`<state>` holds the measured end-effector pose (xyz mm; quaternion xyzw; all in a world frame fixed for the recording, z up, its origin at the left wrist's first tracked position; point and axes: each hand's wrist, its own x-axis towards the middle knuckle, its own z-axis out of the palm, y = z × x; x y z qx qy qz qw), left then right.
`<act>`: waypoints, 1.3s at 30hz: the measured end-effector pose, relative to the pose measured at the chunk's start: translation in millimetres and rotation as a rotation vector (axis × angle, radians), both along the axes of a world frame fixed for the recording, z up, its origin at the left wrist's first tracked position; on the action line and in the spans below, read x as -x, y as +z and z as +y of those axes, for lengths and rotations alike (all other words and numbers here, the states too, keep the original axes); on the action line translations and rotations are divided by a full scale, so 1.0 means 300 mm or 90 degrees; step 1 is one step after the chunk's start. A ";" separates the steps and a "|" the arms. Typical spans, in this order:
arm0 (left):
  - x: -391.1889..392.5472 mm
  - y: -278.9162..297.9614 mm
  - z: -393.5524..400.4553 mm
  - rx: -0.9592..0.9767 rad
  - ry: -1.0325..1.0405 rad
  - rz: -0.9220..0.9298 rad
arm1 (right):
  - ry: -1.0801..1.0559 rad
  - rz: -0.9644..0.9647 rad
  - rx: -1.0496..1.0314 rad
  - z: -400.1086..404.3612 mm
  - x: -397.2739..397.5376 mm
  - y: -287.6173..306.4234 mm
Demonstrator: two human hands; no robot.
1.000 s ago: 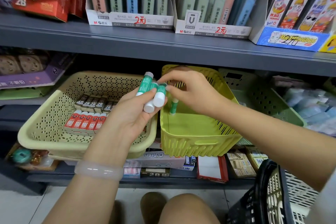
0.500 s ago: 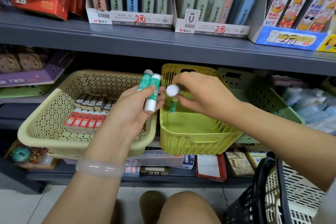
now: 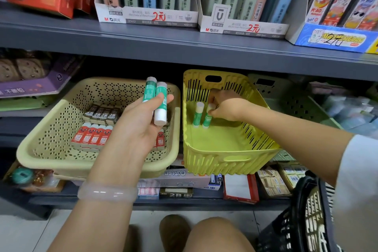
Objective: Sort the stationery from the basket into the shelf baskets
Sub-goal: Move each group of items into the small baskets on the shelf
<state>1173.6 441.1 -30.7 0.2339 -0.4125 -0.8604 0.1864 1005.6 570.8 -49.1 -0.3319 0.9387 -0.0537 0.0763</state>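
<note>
My left hand holds two green-and-white glue sticks upright in front of the beige perforated basket. My right hand reaches inside the yellow-green slotted basket, its fingers closed on the cap of a glue stick that stands on the basket floor. A second glue stick stands upright just left of it, close to the back-left wall. The black carry basket is at the lower right, beside my knee.
The beige basket holds rows of red eraser packs and dark 2B boxes. A darker green basket sits behind and to the right of the yellow-green one. The grey shelf above carries pencil-lead boxes. Small boxes lie under the baskets.
My right hand took one glue stick from my left hand and carried it down into the yellow-green basket, beside the stick standing there. My left hand now holds two sticks instead of three.
</note>
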 end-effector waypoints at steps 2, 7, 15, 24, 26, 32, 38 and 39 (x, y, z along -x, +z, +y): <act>0.002 -0.003 0.001 0.000 -0.006 -0.002 | 0.007 0.003 0.007 -0.013 0.011 -0.009; 0.013 0.000 0.001 0.006 -0.008 -0.017 | 0.013 -0.004 0.025 -0.009 0.002 -0.004; 0.019 0.017 0.027 0.000 0.007 -0.007 | 0.098 -0.240 0.377 0.003 -0.243 0.135; 0.024 0.015 0.069 -0.009 -0.008 0.045 | 0.025 -0.448 0.564 -0.029 -0.327 0.157; 0.016 0.005 0.056 0.061 0.029 -0.001 | -0.012 -0.415 0.598 0.016 -0.287 0.162; 0.013 -0.007 0.032 0.069 0.082 -0.054 | -0.054 -0.158 0.369 0.136 -0.125 0.144; 0.011 0.000 0.026 0.061 0.042 -0.051 | -0.008 0.012 -0.066 0.064 -0.045 0.070; 0.009 0.001 0.028 0.072 0.044 -0.054 | -0.010 0.013 -0.081 0.050 -0.037 0.061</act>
